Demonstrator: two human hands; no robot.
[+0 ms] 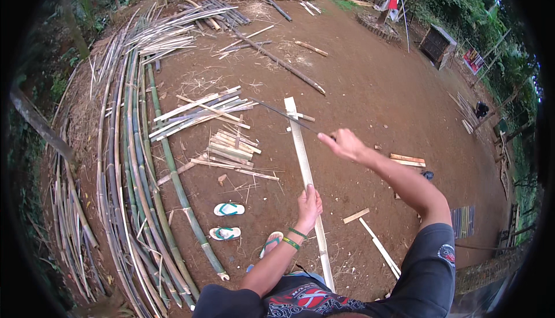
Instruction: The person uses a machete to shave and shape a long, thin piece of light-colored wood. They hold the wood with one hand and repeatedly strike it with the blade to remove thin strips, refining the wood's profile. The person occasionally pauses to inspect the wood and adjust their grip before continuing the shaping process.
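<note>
A long pale split bamboo slat [300, 150] runs away from my body, its far end upright in view near a short crosspiece on the ground. My left hand [310, 205], with green and yellow bands on the wrist, is closed around the slat partway along it. In my right hand [342, 144] is the handle of a long thin dark-bladed machete [272, 108]. The blade points left and passes across the slat close to its far end; whether it touches the wood I cannot tell. My right fingers hide most of the handle.
Long green bamboo poles [179, 191] lie along the left. Piles of split strips [199, 113] and short pieces [231, 147] are left of the slat. White-and-green sandals [229, 209] sit near my feet. Loose wood [407, 159] lies right; farther off stands a dark box-like hutch [437, 46].
</note>
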